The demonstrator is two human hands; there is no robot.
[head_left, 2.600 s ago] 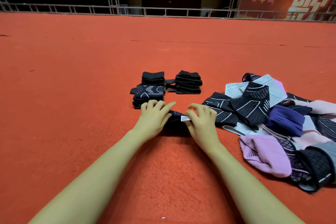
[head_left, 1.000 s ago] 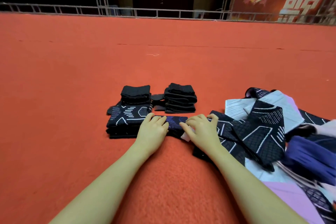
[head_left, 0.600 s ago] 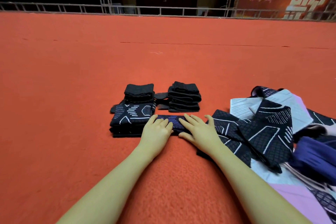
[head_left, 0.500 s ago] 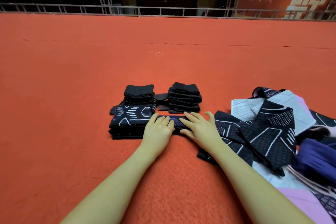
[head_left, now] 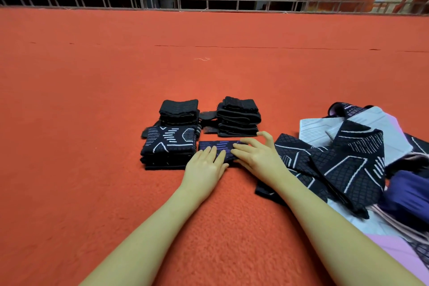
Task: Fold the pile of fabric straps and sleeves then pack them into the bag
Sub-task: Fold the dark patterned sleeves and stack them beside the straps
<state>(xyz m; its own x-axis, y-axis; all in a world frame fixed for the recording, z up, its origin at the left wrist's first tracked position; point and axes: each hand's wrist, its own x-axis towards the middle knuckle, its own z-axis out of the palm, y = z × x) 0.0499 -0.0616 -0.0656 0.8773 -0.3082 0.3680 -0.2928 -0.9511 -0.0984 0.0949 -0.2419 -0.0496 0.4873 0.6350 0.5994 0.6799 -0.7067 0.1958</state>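
Left hand (head_left: 205, 165): flat, palm down, fingers together, pressing the near end of the folded purple-lined sleeve (head_left: 218, 147).
Right hand (head_left: 257, 155): also flat, fingers spread over its right end, gripping nothing.
Sleeve: on the carpet (head_left: 92, 100), just right of the white-lined stack (head_left: 169, 146).
Change: white tag now tucked away; fold probably finished.
Unfolded pile (head_left: 352, 158): right of the stack.
Bag: unseen.

Both bare forearms are extended forward from the near edge, converging toward the middle. The left hand (head_left: 205, 166) is laid flat, palm down, fingers together. The right hand (head_left: 258, 158) is spread flat just beside it, thumb raised outward.
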